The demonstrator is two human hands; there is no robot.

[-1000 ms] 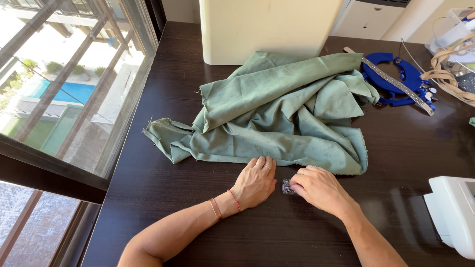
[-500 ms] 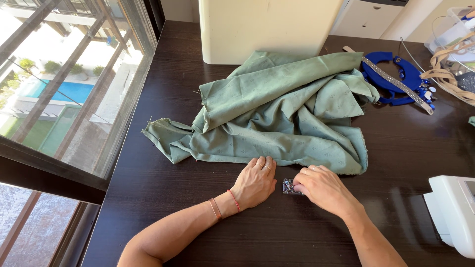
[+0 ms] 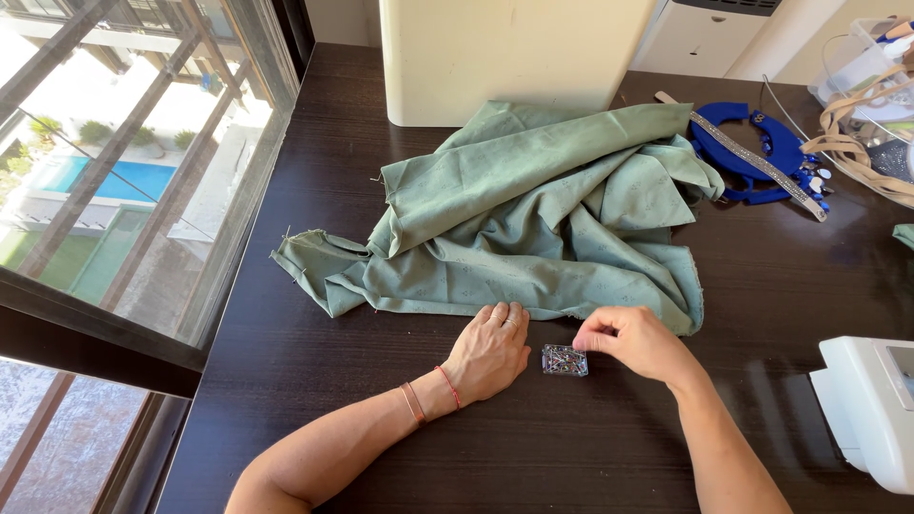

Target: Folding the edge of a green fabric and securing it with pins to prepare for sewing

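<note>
A crumpled sage-green cloth (image 3: 533, 214) lies on the dark wooden table (image 3: 314, 400). My left hand (image 3: 490, 352) rests flat on the table, its fingertips touching the cloth's near hem. A small clear box of pins (image 3: 565, 361) sits on the table between my hands. My right hand (image 3: 633, 341) hovers just right of and above the box, its thumb and fingers pinched together; I cannot make out a pin between them.
A cream box-shaped thing (image 3: 505, 57) stands at the back. A blue curved ruler with a tape across it (image 3: 752, 148) lies far right, with beige straps (image 3: 857, 152) beyond. A white sewing machine (image 3: 871, 409) is at the right edge. A window (image 3: 114, 162) runs along the left.
My right hand has lifted off the pin box and shifted slightly right, leaving the box in plain view. The left hand has stayed put.
</note>
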